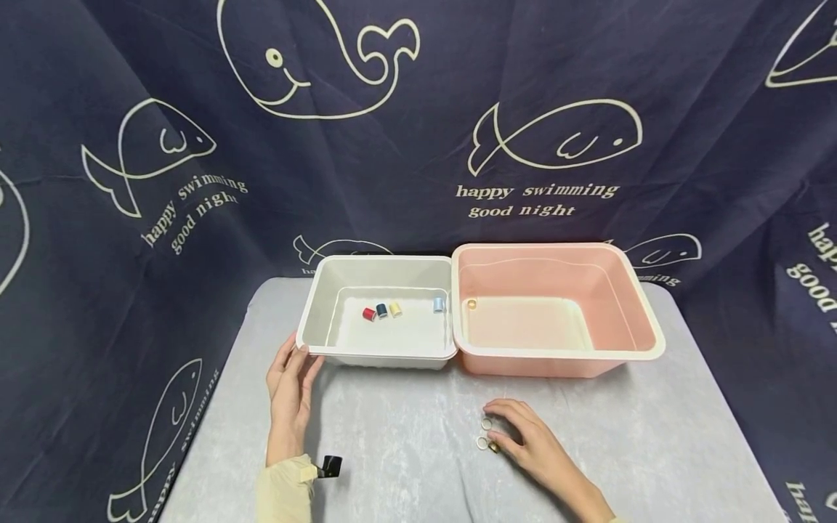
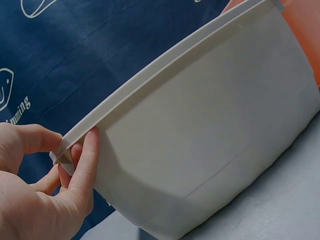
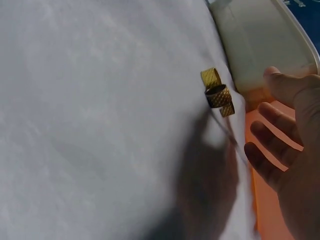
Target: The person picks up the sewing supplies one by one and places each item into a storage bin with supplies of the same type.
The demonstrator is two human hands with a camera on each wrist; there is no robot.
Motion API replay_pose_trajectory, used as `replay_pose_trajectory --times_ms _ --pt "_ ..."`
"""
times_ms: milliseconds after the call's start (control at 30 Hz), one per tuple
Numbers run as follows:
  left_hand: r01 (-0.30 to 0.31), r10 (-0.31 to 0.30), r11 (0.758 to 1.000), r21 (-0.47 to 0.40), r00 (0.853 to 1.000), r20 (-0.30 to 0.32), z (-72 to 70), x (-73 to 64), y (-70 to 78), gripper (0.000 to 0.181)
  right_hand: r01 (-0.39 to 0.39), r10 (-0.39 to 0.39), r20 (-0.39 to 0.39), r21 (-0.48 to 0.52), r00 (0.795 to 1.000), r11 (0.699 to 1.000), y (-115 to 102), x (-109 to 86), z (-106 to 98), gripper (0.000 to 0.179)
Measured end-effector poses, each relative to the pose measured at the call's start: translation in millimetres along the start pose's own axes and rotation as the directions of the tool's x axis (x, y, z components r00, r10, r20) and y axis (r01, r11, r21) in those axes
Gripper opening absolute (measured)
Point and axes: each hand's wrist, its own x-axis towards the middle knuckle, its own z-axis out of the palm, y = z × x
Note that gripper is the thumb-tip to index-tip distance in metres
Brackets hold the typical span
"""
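My left hand (image 1: 290,388) pinches the near-left corner of a white plastic bin (image 1: 386,357), thumb at the rim and fingers below it in the left wrist view. Inside the bin lie small thread spools: a red one (image 1: 369,314), a dark blue one (image 1: 382,310), a pale yellow one (image 1: 395,309) and a light blue one (image 1: 439,305). My right hand (image 1: 539,447) hovers with loosely bent, parted fingers by several gold dimpled thimble rings (image 3: 218,96) on the table. Nothing shows between its fingers in the right wrist view.
A pink bin (image 1: 556,354) stands against the white bin's right side, with one gold ring (image 1: 472,304) inside at its left. Both bins sit toward the back of a grey-covered table (image 1: 392,450). A dark blue printed curtain (image 1: 418,145) hangs behind and at both sides.
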Motion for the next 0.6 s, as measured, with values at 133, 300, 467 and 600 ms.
replay_pose_trajectory --times_ms 133,300,467,600 --pt "-0.013 0.013 1.000 -0.006 1.000 -0.001 0.8 0.9 -0.5 0.050 -0.047 0.048 0.012 -0.037 0.999 0.998 2.9 -1.6 0.1 0.044" --pt "-0.026 0.026 1.000 0.011 1.000 0.012 1.8 2.5 -2.3 0.051 -0.102 0.106 0.029 -0.106 0.994 0.989 4.0 -4.3 0.0 0.044" --pt "-0.017 0.017 1.000 -0.001 1.000 0.001 0.0 2.3 -2.3 0.049 -0.146 0.155 0.052 -0.149 0.986 0.978 5.2 -6.1 1.4 0.040" --pt "-0.001 0.001 1.000 0.004 1.000 0.002 -1.5 0.9 -1.4 0.051 -0.158 0.170 0.061 -0.163 0.984 0.974 6.1 -7.4 3.4 0.036"
